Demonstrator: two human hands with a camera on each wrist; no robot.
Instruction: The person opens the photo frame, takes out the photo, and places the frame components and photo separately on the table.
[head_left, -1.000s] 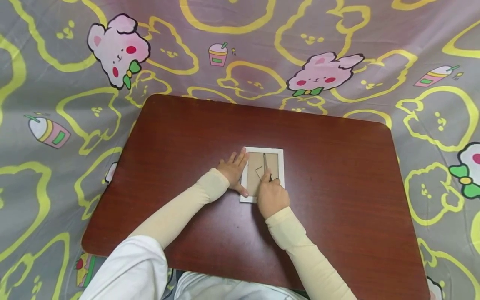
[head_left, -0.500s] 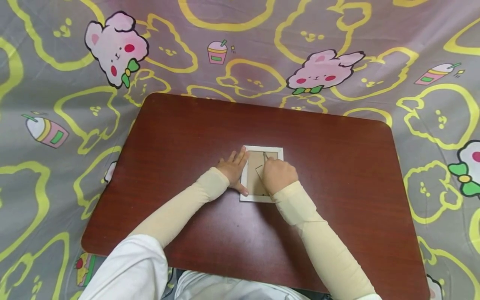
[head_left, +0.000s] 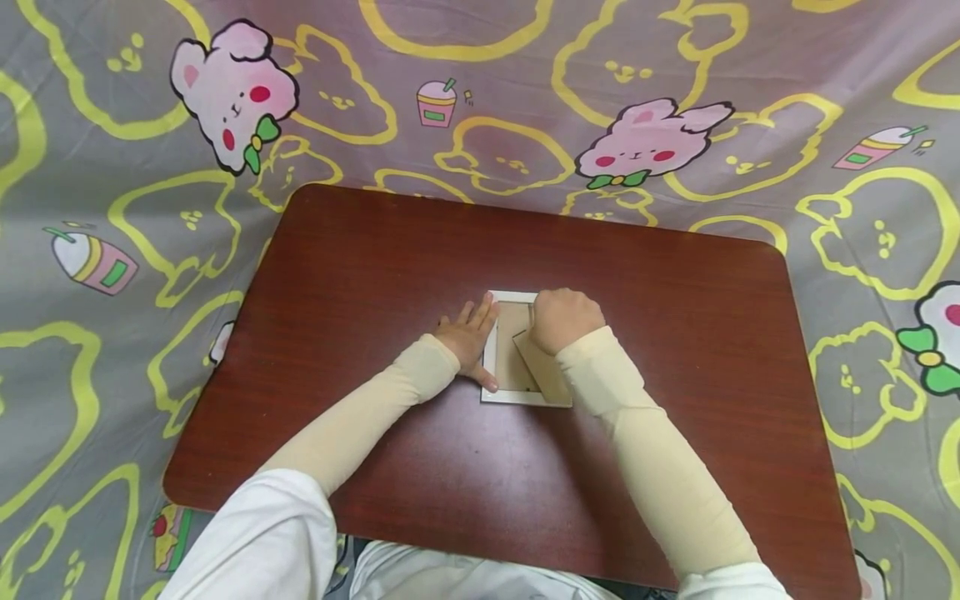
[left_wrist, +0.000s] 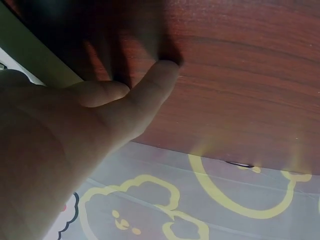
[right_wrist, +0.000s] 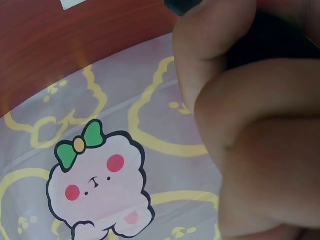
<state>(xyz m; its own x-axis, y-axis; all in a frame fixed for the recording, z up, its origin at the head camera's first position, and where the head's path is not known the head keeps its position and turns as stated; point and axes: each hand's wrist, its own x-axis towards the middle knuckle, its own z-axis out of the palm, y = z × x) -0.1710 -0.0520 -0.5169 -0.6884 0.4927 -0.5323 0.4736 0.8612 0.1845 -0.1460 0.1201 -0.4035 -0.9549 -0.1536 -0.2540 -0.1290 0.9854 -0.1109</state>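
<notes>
A small white picture frame (head_left: 512, 297) lies back side up near the middle of the table, showing its tan backing board (head_left: 512, 367) and a slanted stand flap (head_left: 546, 367). My left hand (head_left: 468, 337) rests with spread fingers along the frame's left side, the thumb near its lower left. Over the upper right corner, my right hand (head_left: 567, 321) is curled around a dark-handled tool (right_wrist: 272, 42). From the head view the hand covers this tool, so its kind cannot be made out. In the left wrist view, my left hand (left_wrist: 90, 115) touches the frame's edge (left_wrist: 37, 52).
The reddish-brown table (head_left: 360, 275) has rounded corners. A grey cloth curtain (head_left: 517, 92) with yellow outlines and rabbit faces surrounds it at the back and sides.
My right hand has moved up and right to the frame's upper right corner and turned over, covering the tool's slim metal end. More of the stand flap shows. My left hand has stayed put.
</notes>
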